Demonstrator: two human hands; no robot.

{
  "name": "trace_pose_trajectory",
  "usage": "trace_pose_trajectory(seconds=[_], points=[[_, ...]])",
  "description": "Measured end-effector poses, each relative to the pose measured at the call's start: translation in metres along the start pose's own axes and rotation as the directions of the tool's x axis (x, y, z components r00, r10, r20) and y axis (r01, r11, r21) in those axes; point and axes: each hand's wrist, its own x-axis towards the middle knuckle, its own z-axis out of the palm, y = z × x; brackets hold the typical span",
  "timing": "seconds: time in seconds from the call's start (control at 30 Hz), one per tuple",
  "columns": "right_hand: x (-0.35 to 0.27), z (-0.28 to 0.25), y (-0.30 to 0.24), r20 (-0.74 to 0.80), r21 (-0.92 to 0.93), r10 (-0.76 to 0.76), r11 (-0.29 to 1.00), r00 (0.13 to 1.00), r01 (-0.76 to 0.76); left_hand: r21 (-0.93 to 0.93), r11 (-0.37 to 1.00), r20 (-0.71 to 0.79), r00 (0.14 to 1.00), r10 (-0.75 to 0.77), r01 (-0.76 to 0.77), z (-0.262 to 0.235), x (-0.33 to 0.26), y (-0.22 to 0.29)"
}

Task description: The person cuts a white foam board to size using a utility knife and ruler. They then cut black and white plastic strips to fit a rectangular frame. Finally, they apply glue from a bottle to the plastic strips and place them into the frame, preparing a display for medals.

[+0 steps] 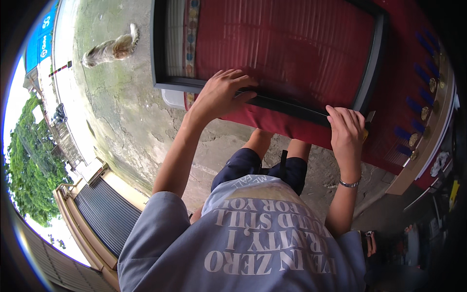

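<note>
A large dark-framed panel (168, 83) with a clear pane lies flat on a table covered in red cloth (292, 131). Through the pane, the red cloth and a patterned strip (189, 58) show. My left hand (221, 95) rests across the frame's near rail, left of its middle, thumb apart and fingers stretched over the edge. Close to the near right corner, the bent fingers of my right hand (346, 124) hook over the same rail. What lies under those fingertips is hidden. A metal bracelet circles my right wrist.
At the far left, a light-coloured dog (114, 48) is on the cracked concrete ground (146, 117). Several gold medals (424, 113) on blue ribbons hang along a board at the right. A roller shutter (104, 209) is at the lower left.
</note>
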Motion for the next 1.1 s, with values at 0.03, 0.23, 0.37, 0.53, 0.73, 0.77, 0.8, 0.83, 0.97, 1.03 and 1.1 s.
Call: trace_pose_trajectory(seconds=[0.03,0.23,0.37,0.53,0.73,0.77,0.8,0.83,0.97,1.03,1.1], points=[[0.002,0.0,0.002,-0.001,0.003,-0.008,1.0,1.0,0.008,-0.006,1.0,0.008,1.0,-0.003,0.003,0.0,-0.002,-0.001],[0.008,0.004,0.01,-0.045,-0.001,-0.034,0.999,0.998,0.034,-0.049,0.998,0.003,0.999,-0.048,0.048,-0.005,0.003,0.0],[0.013,0.001,0.022,-0.021,0.018,-0.021,1.0,1.0,0.021,0.086,0.996,-0.02,1.0,0.016,-0.014,0.0,0.011,0.0],[0.013,-0.032,0.045,-0.255,0.019,0.058,0.998,0.965,-0.055,0.216,0.966,-0.079,0.984,0.162,-0.141,0.002,0.011,-0.002],[-0.002,-0.039,0.056,-0.146,-0.02,0.1,0.994,0.984,-0.104,0.226,0.96,-0.08,0.979,0.186,-0.164,0.004,0.011,-0.004],[-0.001,-0.037,0.054,-0.13,-0.05,0.089,0.994,0.987,-0.096,0.217,0.962,-0.073,0.98,0.183,-0.163,0.003,0.012,-0.005],[0.002,-0.035,0.053,-0.115,-0.079,0.078,0.993,0.99,-0.087,0.213,0.963,-0.07,0.981,0.183,-0.165,0.003,0.013,-0.006],[0.005,-0.032,0.049,-0.102,-0.104,0.066,0.992,0.993,-0.077,0.214,0.963,-0.066,0.981,0.183,-0.165,0.002,0.013,-0.008],[0.016,-0.033,0.044,-0.117,-0.139,0.024,0.99,0.993,-0.04,0.236,0.955,-0.132,0.968,0.214,-0.179,0.002,0.017,-0.004],[0.021,-0.032,0.038,-0.145,-0.102,0.008,0.995,0.989,-0.023,0.284,0.946,-0.136,0.97,0.202,-0.157,-0.006,0.01,0.002],[0.021,-0.033,0.042,-0.169,-0.088,-0.02,0.996,0.985,0.005,0.248,0.958,-0.167,0.967,0.191,-0.147,-0.005,0.006,0.005]])
